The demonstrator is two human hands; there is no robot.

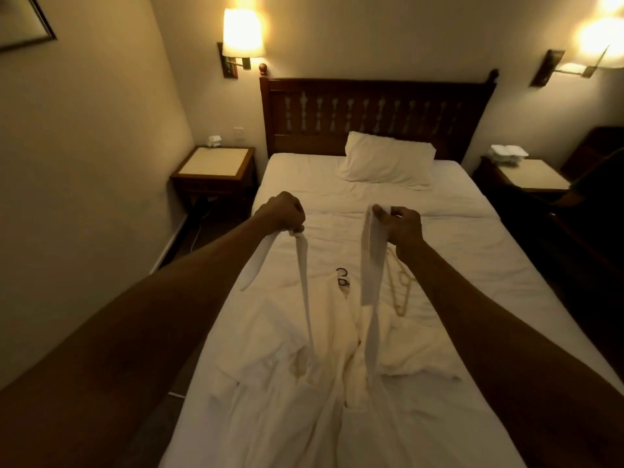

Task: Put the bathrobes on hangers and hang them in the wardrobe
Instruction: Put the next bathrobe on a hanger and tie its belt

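A white bathrobe [297,359] lies spread on the bed [456,265]. Its belt runs up in two strands to my hands. My left hand [282,212] grips one strand of the white belt [305,298] in a fist. My right hand [403,228] pinches the other strand of the belt between thumb and fingers and holds it up above the sheet. Dark hanger hooks [342,276] show at the robe's collar. A light wooden hanger [401,285] lies on the sheet just right of the robe, partly behind my right wrist. No wardrobe is in sight.
A pillow [388,162] rests against the dark wooden headboard [374,113]. Nightstands stand on both sides, the left one [214,163] and the right one [530,175]. Lit wall lamps hang above. A dark narrow floor strip runs along the left wall.
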